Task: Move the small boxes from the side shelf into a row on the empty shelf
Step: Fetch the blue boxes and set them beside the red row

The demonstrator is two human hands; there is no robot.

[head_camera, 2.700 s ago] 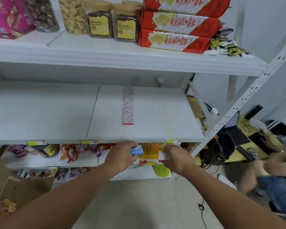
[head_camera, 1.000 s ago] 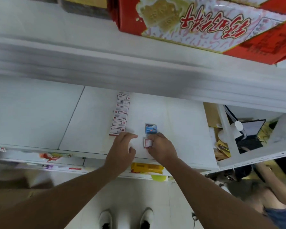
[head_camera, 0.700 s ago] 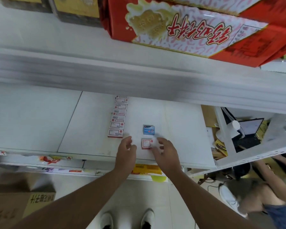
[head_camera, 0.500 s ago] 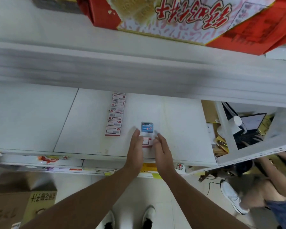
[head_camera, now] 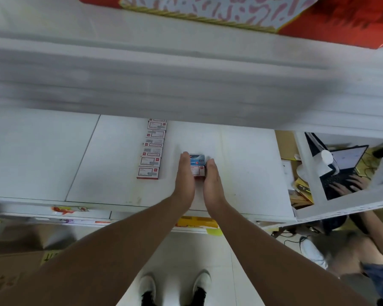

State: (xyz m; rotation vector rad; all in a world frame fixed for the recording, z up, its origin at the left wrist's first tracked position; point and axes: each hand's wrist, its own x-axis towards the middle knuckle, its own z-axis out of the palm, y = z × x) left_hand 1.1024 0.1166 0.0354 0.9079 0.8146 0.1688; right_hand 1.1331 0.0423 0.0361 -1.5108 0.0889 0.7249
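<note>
Both flat, open hands, the left hand [head_camera: 184, 176] and the right hand [head_camera: 211, 178], have now closed in on the blue box [head_camera: 196, 160] and the red box [head_camera: 198, 172] between them, gripping nothing, so a second row on the shelf [head_camera: 241, 164] is starting.

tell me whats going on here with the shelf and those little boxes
A person is lining up small boxes on a white shelf. The left hand and right hand, held flat, press in from either side on a blue box and a red-and-white box, squaring them into a short line. To their left, apart from them, a longer row of boxes already runs toward the back of the shelf.
</note>
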